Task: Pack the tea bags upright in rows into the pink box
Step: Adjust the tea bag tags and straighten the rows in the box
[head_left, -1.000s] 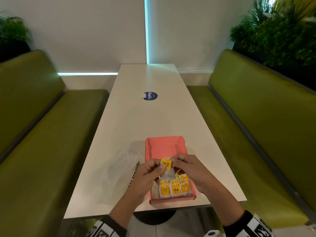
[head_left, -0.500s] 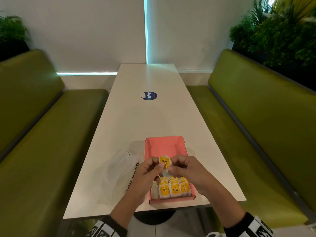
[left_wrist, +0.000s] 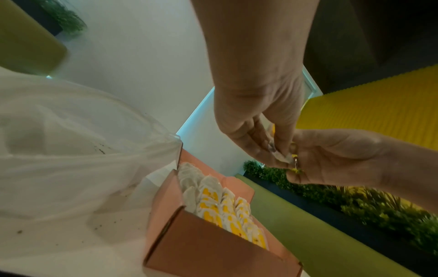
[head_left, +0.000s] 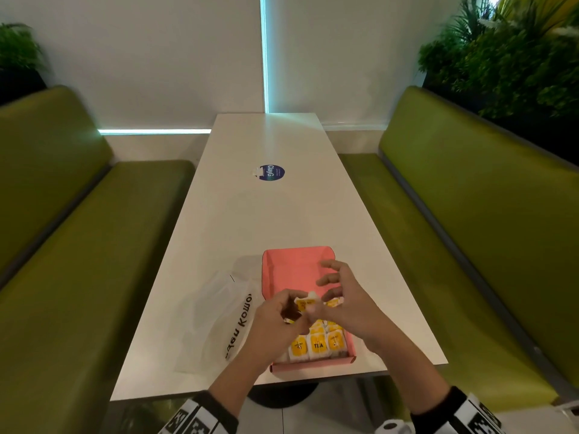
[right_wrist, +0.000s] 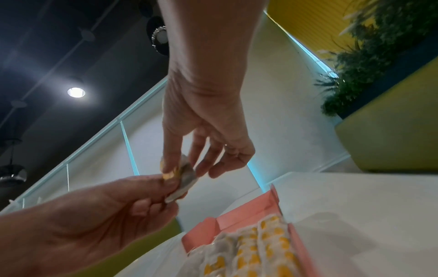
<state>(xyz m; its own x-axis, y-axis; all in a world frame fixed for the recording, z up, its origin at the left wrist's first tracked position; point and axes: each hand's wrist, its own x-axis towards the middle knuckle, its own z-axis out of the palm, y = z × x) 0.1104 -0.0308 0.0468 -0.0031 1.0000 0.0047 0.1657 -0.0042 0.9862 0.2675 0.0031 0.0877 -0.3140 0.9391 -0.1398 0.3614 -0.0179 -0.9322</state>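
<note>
The pink box [head_left: 294,258] lies open at the table's near edge, with rows of upright tea bags [head_left: 318,344] with yellow tags in its near half. Its far half shows bare pink floor. Above the box both hands hold one tea bag [head_left: 305,303]. My left hand [head_left: 279,311] pinches it from the left with curled fingers. My right hand [head_left: 336,296] pinches it with thumb and a finger, the other fingers spread over the box. In the right wrist view the thumb presses the bag's yellow tag [right_wrist: 169,175]. The left wrist view shows the same bag [left_wrist: 282,157] between both hands.
A crumpled clear plastic bag [head_left: 219,314] with dark lettering lies left of the box. A round blue sticker [head_left: 271,172] is further up the white table [head_left: 266,220]. Green benches [head_left: 78,261] run along both sides, with plants behind them.
The right hand's outer fingers have spread out from a curl. The tea bag has dipped slightly and tilted between the hands. The box has not moved.
</note>
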